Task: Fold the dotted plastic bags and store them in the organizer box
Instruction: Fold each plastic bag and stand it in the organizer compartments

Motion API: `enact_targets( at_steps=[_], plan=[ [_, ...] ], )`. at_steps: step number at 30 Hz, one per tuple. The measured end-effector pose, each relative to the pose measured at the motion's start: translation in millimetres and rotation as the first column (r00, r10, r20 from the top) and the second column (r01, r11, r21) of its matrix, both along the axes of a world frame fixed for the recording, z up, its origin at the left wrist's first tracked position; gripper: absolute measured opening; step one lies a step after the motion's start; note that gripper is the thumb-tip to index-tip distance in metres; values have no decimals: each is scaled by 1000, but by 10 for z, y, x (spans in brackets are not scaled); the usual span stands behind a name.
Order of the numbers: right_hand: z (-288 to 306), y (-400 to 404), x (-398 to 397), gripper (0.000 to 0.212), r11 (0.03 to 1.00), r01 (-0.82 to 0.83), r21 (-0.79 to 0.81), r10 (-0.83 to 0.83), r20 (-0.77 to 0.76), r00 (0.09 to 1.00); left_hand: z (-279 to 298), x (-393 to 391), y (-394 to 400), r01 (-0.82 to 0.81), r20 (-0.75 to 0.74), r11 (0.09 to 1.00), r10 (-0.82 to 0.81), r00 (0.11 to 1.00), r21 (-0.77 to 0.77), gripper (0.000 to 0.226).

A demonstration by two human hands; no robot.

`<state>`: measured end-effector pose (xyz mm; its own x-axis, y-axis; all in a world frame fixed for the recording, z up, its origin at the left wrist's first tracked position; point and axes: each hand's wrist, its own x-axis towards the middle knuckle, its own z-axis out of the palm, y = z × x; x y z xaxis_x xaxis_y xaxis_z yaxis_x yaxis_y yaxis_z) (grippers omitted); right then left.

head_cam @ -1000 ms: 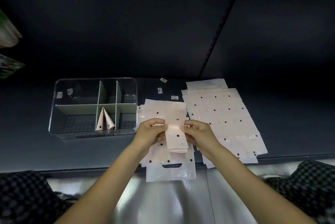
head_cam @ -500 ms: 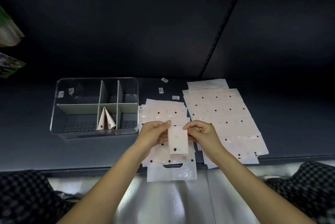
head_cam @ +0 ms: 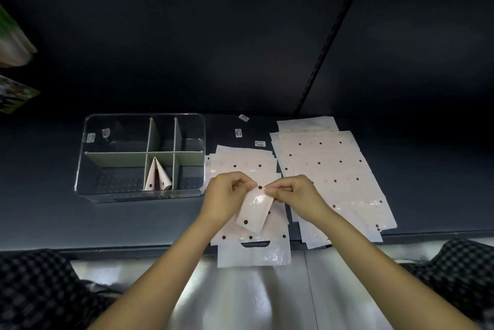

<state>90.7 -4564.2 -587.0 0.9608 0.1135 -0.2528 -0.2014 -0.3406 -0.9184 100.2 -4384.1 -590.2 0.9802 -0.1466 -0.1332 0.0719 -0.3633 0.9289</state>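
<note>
**Folded strip held over the stack**

I see my left hand (head_cam: pixel 227 196) and right hand (head_cam: pixel 295 193) both pinching the top corner of a folded dotted bag (head_cam: pixel 254 212), which hangs tilted above the flat bag stack (head_cam: pixel 251 252). One folded triangle (head_cam: pixel 157 178) stands in the organizer box (head_cam: pixel 88 148), front middle compartment.

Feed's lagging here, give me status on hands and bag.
Left hand and right hand both pinch the folded bag at its top. One folded triangle in organizer box. Nothing in the way.
</note>
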Motion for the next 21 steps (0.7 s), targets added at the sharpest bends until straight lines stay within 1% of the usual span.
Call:
enact_targets(
  at_steps=[3, 5, 8, 10, 11, 13, 14, 15, 16, 18, 19, 21],
  plan=[
    [15, -53, 30, 16, 999, 44, -4, -44, 25, 999, -22, 13, 62, -10, -188, 988, -19, 982, -152, 11],
    [33, -69, 46, 20, 997, 73, 4, -73, 36, 997, -60, -9, 97, 7, -297, 984, -61, 953, -179, 11],
    [70, -72, 82, 25, 994, 109, 14, -109, 34, 993, -80, -37, 142, 14, -370, 983, -82, 926, -184, 11],
    [70, -18, 99, 22, 984, 176, -28, -174, 56, 983, -75, -29, 167, -12, -365, 981, -61, 929, -194, 9],
    [64, 33, 95, 19, 969, 229, -92, -220, 106, 970, -77, -23, 179, -45, -337, 983, -19, 941, -180, 10],
    [53, 184, 54, 13, 919, 339, -203, -294, 223, 929, -97, -13, 212, -150, -219, 986, 131, 967, -73, 16],
    [47, 284, 32, 13, 911, 355, -212, -302, 244, 921, -102, -20, 229, -208, -140, 978, 204, 969, -13, 19],
    [44, 403, 12, 17, 921, 326, -215, -275, 234, 932, -102, -34, 244, -247, -58, 969, 248, 967, 25, 21],
    [46, 538, -3, 23, 940, 263, -216, -221, 201, 954, -99, -57, 255, -260, 22, 964, 259, 966, 51, 21],
    [64, 818, -17, 30, 970, 129, -208, -105, 124, 987, -100, -100, 275, -239, 152, 965, 221, 963, 111, 21],
    [76, 935, -2, 31, 972, 94, -213, -71, 110, 991, -107, -116, 298, -226, 199, 964, 196, 960, 142, 21],
    [95, 1100, 69, 30, 967, 82, -240, -54, 123, 991, -117, -118, 380, -207, 262, 964, 160, 952, 165, 20]
  ],
)
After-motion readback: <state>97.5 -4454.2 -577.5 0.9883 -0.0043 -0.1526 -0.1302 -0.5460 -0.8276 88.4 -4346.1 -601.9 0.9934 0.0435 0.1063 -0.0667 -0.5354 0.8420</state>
